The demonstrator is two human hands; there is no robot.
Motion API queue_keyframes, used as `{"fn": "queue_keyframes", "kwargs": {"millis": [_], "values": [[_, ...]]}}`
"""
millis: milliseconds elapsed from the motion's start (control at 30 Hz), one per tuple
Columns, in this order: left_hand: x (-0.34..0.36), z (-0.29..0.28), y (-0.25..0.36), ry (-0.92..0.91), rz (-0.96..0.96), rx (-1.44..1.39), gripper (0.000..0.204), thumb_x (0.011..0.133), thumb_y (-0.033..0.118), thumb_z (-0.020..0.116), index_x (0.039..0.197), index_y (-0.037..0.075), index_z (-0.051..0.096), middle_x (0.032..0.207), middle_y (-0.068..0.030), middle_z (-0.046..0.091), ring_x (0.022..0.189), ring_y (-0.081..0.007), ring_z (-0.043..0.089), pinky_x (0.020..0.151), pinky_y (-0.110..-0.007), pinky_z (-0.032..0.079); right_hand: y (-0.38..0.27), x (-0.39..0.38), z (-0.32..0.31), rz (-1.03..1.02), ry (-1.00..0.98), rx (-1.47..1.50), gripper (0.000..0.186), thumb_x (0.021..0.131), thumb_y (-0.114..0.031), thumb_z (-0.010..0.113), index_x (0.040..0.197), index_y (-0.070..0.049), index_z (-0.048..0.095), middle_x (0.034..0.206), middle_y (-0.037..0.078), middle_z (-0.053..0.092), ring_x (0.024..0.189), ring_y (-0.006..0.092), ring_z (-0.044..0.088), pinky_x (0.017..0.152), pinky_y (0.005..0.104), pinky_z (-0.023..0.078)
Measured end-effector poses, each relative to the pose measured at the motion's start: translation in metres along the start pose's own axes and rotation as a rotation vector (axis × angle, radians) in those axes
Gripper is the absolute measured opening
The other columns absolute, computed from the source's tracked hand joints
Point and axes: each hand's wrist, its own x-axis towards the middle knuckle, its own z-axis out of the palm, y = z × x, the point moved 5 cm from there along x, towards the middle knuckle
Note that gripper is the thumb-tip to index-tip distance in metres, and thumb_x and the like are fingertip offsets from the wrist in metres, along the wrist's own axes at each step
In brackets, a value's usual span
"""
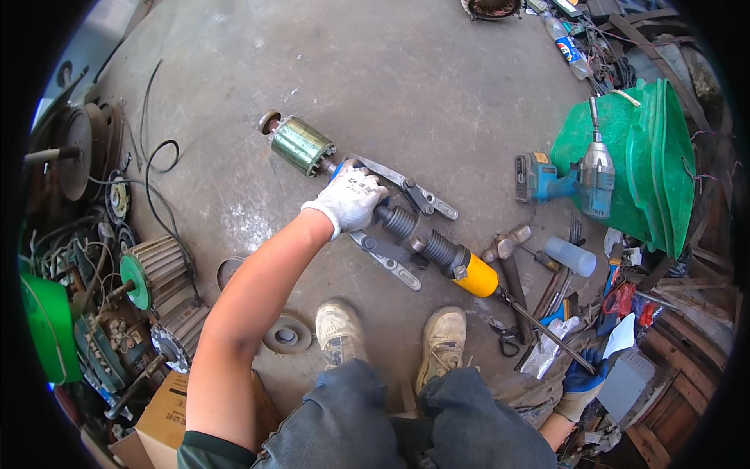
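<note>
A motor rotor (pixel 301 146) with a shiny greenish core lies on the concrete floor, its shaft reaching toward a hydraulic puller (pixel 431 244). The puller has grey jaw arms, a black threaded body and a yellow end (pixel 476 276). My left hand (pixel 348 198), in a white glove, is wrapped round the jaw end where shaft and puller meet, hiding that joint. At lower right, my right hand (pixel 580 387) wears a blue-palmed glove and closes on the end of a long metal rod (pixel 547 331), which runs to the yellow end. Some of its fingers are hidden.
A hammer (pixel 509 254), scissors (pixel 508 341) and other hand tools lie right of my shoes. A cordless impact wrench (pixel 574 181) rests against a green plastic bin (pixel 633 156). Motor parts and cables crowd the left, near a cardboard box (pixel 166 418). A metal ring (pixel 287 334) lies by my left shoe.
</note>
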Motion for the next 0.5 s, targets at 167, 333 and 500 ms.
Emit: {"fn": "queue_keyframes", "kwargs": {"millis": [167,333,500], "values": [[-0.002,-0.008,-0.011,-0.037,-0.011,-0.03,0.037,0.067,0.023,0.076,0.103,0.014,0.071,0.101,-0.0109,0.066,0.108,-0.0309,0.059,0.108,-0.052,0.033,0.018,-0.117,0.146,-0.506,-0.39,-0.63,0.039,0.102,-0.035,0.052,0.102,0.002,0.065,0.097,0.016,0.068,0.095,0.0249,0.066,0.091,0.0399,0.053],[-0.013,-0.003,-0.018,-0.014,-0.029,-0.027,0.037,0.067,0.026,0.077,0.102,0.014,0.071,0.1,-0.011,0.066,0.108,-0.0304,0.06,0.108,-0.051,0.033,0.013,-0.068,0.099,-0.547,-0.363,-0.638,0.035,0.104,-0.028,0.048,0.109,0.004,0.062,0.102,0.016,0.068,0.098,0.0251,0.065,0.092,0.0402,0.053],[-0.006,-0.005,-0.012,0.008,0.0,0.012,0.037,0.067,0.027,0.077,0.102,0.015,0.072,0.1,-0.011,0.066,0.107,-0.0302,0.06,0.108,-0.051,0.033,0.007,0.003,-0.023,-0.063,-0.135,-0.015,0.034,0.105,-0.029,0.048,0.11,0.001,0.062,0.107,0.014,0.068,0.1,0.0263,0.066,0.096,0.0405,0.052]]}}
